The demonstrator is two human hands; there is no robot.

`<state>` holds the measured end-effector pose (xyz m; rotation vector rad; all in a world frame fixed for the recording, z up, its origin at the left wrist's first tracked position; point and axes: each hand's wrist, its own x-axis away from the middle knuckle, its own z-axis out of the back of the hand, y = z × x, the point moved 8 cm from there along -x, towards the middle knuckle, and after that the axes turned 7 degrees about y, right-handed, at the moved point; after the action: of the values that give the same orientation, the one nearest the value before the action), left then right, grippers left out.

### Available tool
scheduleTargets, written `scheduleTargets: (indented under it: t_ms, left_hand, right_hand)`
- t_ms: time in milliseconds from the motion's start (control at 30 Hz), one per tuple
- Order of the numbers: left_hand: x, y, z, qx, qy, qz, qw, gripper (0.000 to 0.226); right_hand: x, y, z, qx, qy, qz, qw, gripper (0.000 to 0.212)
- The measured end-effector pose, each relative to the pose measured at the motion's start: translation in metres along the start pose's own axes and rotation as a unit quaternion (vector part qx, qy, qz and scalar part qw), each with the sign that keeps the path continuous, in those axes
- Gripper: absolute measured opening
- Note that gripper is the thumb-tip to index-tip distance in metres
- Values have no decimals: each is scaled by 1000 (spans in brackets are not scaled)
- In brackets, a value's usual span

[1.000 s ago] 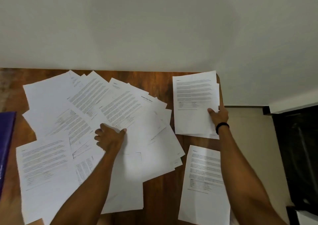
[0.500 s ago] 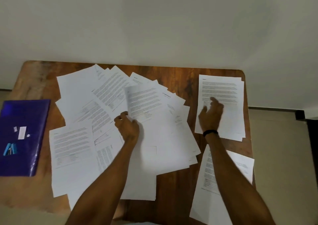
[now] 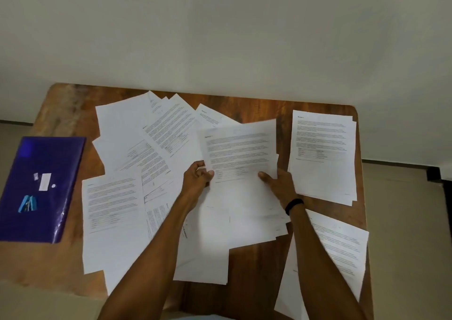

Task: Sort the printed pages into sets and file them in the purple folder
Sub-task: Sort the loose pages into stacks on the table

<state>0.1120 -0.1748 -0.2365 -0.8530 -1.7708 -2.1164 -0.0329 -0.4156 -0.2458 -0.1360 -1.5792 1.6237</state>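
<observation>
A printed page (image 3: 238, 152) is lifted above the middle of the wooden table (image 3: 254, 107). My left hand (image 3: 197, 178) pinches its lower left edge and my right hand (image 3: 280, 185) grips its lower right edge. Beneath and to the left, several loose printed pages (image 3: 137, 163) lie fanned out and overlapping. A neat stack of pages (image 3: 322, 158) sits at the far right of the table, and another stack (image 3: 342, 244) lies at the near right, partly hidden by my right arm. The purple folder (image 3: 41, 187) lies shut at the left edge.
The folder carries a white label and a small blue sticker. A pale wall rises behind the table. Beige floor shows on both sides, with a dark object at the far right edge. The near-right stack hangs over the table's edge.
My left hand has lifted one page from the spread. My right hand left the far-right stack and took hold of that page's right edge. The view has shifted left.
</observation>
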Motion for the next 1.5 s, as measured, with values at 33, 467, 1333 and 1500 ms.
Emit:
scheduleTargets:
  t_ms: [33,467,1333,1500]
  left_hand:
    - [1,-1,-8,-9,-17,-1,1000,23]
    - [10,-26,-65,-259,-39,-90,961,15]
    - [-61,32,-12,-451,136,-148,870,30]
    - [-23,54,-6,-196,71,-207,956,12]
  right_hand:
    - [0,4,19,-10,30,-16,999,39]
    - [-44,36,248,64,236,-122,962,42]
    - [12,9,-27,74,170,-34,982,33]
    - [13,17,-49,37,146,-86,985,65]
